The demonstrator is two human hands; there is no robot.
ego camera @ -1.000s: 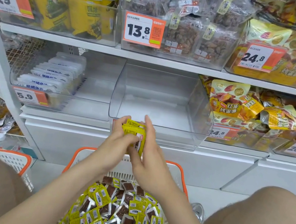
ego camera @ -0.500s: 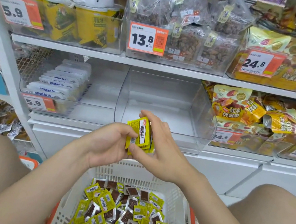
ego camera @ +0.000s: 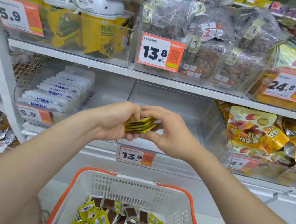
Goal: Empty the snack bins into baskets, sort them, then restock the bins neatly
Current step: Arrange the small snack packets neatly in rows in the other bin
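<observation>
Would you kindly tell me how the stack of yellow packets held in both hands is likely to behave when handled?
The packets, pinched between the left hand and right hand, sit fanned, so their glossy wrappers probably slip apart easily. They look thin and flat, so likely light and a little bendy. Stood on edge, they may topple.

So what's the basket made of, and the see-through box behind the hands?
The basket looks like hard plastic: matte white walls with moulded slots and an orange rim. The see-through box is probably clear acrylic or a similar plastic: glossy and fully see-through, with pale glints along its edges.
</observation>
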